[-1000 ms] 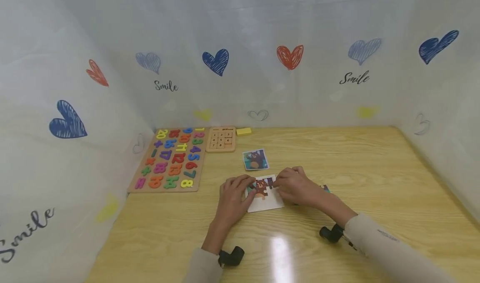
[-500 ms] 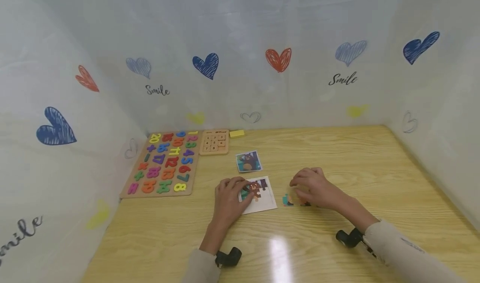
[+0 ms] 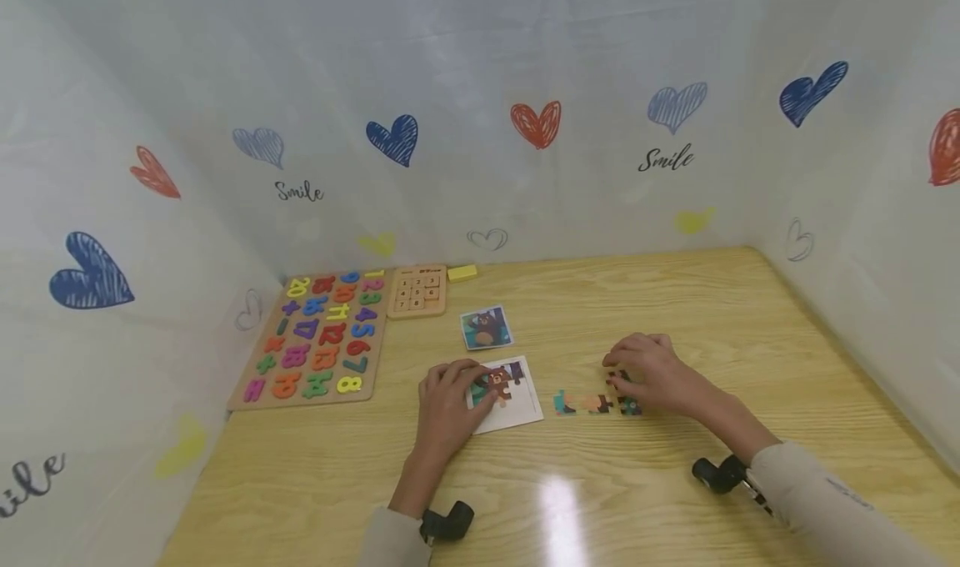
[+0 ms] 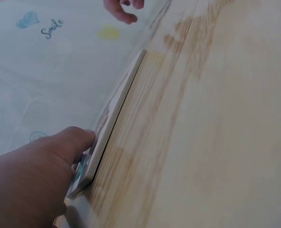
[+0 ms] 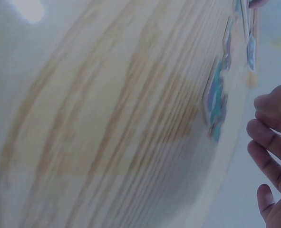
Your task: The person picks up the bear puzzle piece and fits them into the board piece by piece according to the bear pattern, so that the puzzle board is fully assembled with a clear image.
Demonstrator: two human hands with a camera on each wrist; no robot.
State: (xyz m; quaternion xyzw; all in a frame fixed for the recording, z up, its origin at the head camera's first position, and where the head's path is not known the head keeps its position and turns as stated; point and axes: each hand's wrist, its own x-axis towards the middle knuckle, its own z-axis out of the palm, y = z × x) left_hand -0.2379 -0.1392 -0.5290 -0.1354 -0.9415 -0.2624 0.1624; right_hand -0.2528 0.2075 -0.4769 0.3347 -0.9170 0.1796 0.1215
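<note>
Wide lane at right, crowding at left

Bare wood is stretching from the right hand [image 3: 654,375] to the right edge of the pale yellow wood-grain table [image 3: 697,300]. A brown board of coloured numbers [image 3: 378,333] is filling the far left corner; a white heart-printed sheet [image 3: 465,188] is walling off the far edge. Loose multicoloured jigsaw pieces [image 3: 597,404] are obstructing the gap between the right hand and the square white puzzle tray [image 3: 519,413], whose left side the left hand [image 3: 446,400] is covering.

Lower centre, my left hand [image 3: 444,404] is partly covering the puzzle board [image 3: 520,415]; lower right, my right hand [image 3: 660,375] is partly hiding puzzle pieces [image 3: 631,406].
</note>
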